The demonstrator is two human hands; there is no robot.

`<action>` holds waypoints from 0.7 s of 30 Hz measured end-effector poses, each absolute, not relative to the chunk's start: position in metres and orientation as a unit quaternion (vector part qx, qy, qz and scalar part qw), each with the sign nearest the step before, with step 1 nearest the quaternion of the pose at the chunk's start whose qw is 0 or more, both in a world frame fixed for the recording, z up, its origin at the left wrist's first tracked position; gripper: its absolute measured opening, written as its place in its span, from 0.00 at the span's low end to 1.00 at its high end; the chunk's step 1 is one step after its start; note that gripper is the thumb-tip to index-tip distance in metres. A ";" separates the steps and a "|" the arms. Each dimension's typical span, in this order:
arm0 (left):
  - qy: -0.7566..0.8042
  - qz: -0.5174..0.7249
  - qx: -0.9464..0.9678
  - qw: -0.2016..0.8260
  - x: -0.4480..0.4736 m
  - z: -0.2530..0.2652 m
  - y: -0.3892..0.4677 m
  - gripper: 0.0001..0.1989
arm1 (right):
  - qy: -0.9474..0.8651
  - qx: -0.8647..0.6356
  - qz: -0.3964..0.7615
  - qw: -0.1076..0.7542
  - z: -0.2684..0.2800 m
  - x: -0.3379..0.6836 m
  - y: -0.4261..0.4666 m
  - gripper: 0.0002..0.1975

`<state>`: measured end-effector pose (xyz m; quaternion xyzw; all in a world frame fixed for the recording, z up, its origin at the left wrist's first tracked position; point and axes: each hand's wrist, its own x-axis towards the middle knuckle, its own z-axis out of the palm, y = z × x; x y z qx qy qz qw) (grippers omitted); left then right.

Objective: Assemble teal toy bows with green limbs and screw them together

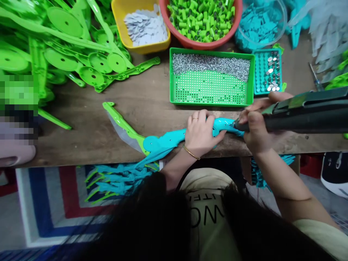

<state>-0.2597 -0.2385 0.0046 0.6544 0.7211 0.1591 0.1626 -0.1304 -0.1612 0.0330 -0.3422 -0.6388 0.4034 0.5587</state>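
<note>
The wooden bench (146, 108) runs beneath both hands, its front edge just on the near side of the left wrist, and a heap of green parts (65, 61) rises far to the left of the left hand. Beneath that hand lies the blue piece (170, 137), joined on its left to a green arm (125, 125); a blue limb reaches the front edge. The dark power tool (304, 117) comes in from the right, its nose gripped by the curled right hand (257, 125). The left hand (201, 131) presses palm-down, fingers together, thumb apart. The tool's tip meets the blue piece near that thumb: a tilted tool or a rocking, curved piece could make it skid into the thumb. Beyond the hands, the green tray (212, 103) of small screws (212, 64) limits forward movement; leftward there is more room.
</note>
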 end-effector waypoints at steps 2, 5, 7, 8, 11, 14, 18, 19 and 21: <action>0.722 0.162 0.653 0.161 -0.260 0.004 -0.238 0.23 | -0.630 -0.300 0.366 0.616 0.042 -0.139 -0.151 0.18; 0.722 0.165 0.653 0.155 -0.259 0.002 -0.238 0.22 | -0.583 -0.326 0.291 0.685 0.046 -0.155 -0.123 0.16; 0.722 0.165 0.655 0.149 -0.259 0.001 -0.238 0.22 | -0.581 -0.362 0.254 0.683 0.039 -0.162 -0.103 0.24; 0.722 0.165 0.656 0.146 -0.259 0.001 -0.238 0.22 | -0.587 -0.383 0.249 0.668 0.033 -0.164 -0.096 0.28; 0.722 0.163 0.658 0.141 -0.259 0.000 -0.239 0.22 | -0.609 -0.431 0.264 0.611 0.013 -0.163 -0.084 0.31; 0.723 0.162 0.655 0.144 -0.258 0.001 -0.238 0.23 | -0.630 -0.440 0.294 0.568 -0.002 -0.157 -0.083 0.30; 0.721 0.163 0.657 0.147 -0.258 0.001 -0.238 0.24 | -0.650 -0.416 0.338 0.538 -0.009 -0.155 -0.081 0.29; 0.721 0.164 0.657 0.146 -0.259 0.001 -0.238 0.23 | -0.647 -0.404 0.345 0.546 -0.006 -0.156 -0.081 0.28; 0.723 0.166 0.655 0.146 -0.259 0.001 -0.239 0.23 | -0.628 -0.364 0.335 0.600 0.004 -0.157 -0.081 0.26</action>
